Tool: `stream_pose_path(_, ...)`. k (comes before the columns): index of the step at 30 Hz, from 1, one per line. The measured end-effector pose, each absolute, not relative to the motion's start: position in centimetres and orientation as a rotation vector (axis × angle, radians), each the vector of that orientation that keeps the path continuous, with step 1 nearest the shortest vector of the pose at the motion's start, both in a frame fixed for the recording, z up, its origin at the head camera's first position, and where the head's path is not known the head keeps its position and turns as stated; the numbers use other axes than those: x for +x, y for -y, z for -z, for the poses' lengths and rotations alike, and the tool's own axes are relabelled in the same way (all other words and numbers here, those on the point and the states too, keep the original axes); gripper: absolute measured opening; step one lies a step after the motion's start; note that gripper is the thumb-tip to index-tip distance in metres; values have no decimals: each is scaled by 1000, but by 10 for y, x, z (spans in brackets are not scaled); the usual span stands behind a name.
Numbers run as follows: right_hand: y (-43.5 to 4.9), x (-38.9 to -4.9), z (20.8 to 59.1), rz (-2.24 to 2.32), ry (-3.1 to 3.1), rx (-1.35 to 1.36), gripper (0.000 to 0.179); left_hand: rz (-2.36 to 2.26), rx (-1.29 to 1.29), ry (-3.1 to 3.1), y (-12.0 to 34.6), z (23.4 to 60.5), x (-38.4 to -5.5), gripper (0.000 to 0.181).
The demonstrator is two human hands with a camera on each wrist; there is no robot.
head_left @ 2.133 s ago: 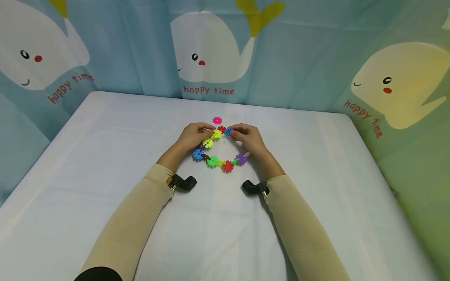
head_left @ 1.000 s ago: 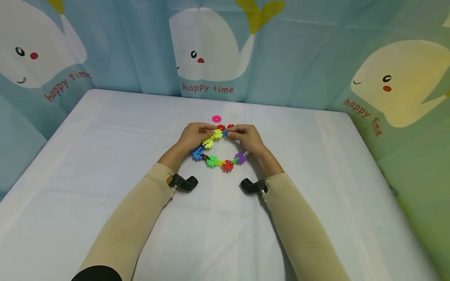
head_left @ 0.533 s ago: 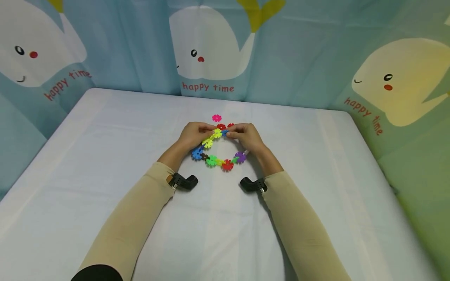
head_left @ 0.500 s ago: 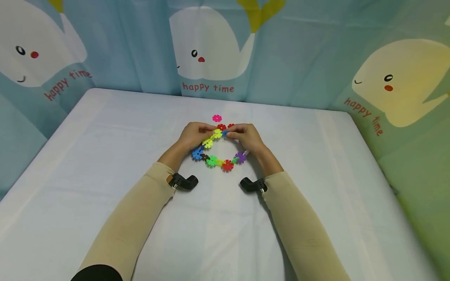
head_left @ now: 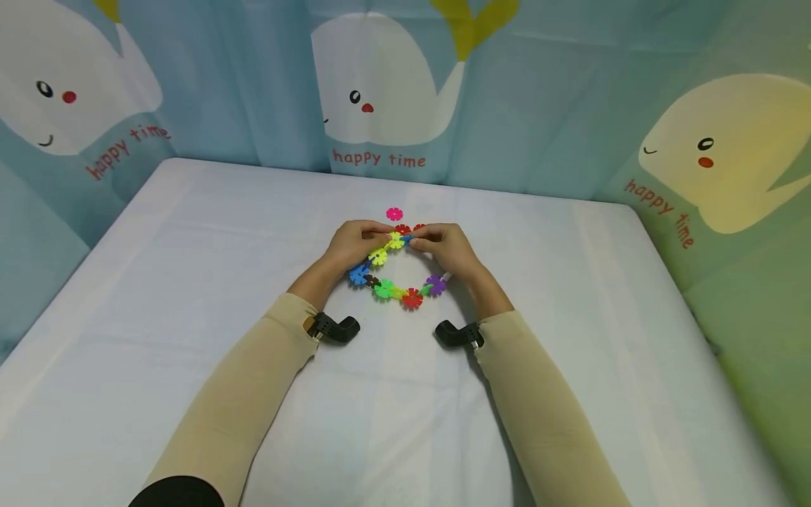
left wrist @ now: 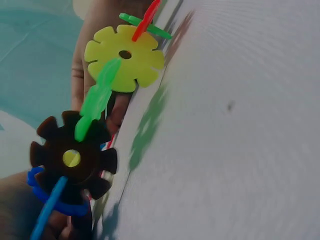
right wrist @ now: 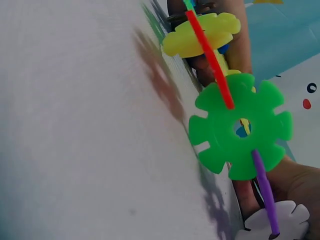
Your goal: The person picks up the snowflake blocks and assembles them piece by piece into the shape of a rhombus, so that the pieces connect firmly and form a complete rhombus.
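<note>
A chain of interlocking plastic snowflake discs curves between the hands in the head view. My left hand [head_left: 351,244] pinches a yellow disc [head_left: 396,241] at the chain's far left end. Fingertips of my right hand [head_left: 451,248] pinch a blue disc [head_left: 408,240] against that yellow one; whether they interlock is too small to tell. Nearer me, the chain runs through a larger blue disc [head_left: 358,274], a red disc [head_left: 413,298] and a purple disc [head_left: 436,285]. The left wrist view shows a dark brown disc [left wrist: 91,162]; the right wrist view shows a green disc [right wrist: 215,132] and a white disc [right wrist: 290,220].
A loose pink disc [head_left: 395,214] lies beyond the hands. Two red discs, one at the left [head_left: 403,229] and one partly behind the right fingers, sit just past the fingertips. The white-covered table [head_left: 393,408] ends at a whale-print curtain [head_left: 538,105].
My right hand has brought the blue disc left, up against the yellow disc, and a second red disc now shows behind its fingers. Over the last second both hands stay nearly still.
</note>
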State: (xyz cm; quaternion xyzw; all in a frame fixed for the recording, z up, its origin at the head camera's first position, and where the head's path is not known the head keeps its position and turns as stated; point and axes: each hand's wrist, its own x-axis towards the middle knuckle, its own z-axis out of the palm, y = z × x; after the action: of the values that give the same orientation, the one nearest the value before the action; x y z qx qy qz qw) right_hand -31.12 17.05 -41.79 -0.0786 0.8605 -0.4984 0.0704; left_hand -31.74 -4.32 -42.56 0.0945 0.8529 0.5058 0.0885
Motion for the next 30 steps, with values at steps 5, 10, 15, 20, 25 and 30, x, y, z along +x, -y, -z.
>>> stream_pose_path(5,-174,-310,418,1523,-2543,-251,28,-1486,295,-2531,45,426,-318,30)
stream_pose_path(10,-177,-310,418,1554,-2514,-238,31,-1493,277,-2520,46,426,-319,30)
stream_pose_path(15,-180,-309,416,1602,-2462,-215,31,-1488,254,-2523,47,427,-319,29)
stream_pose_path(20,-183,-311,413,1649,-2421,-212,31,-1488,240,-2520,49,424,-319,28)
stream_pose_path(25,-189,-309,409,1623,-2463,-177,33,-1495,239,-2507,50,423,-317,28)
stream_pose_path(30,-197,-308,404,1672,-2474,-106,35,-1462,251,-2529,50,423,-315,29)
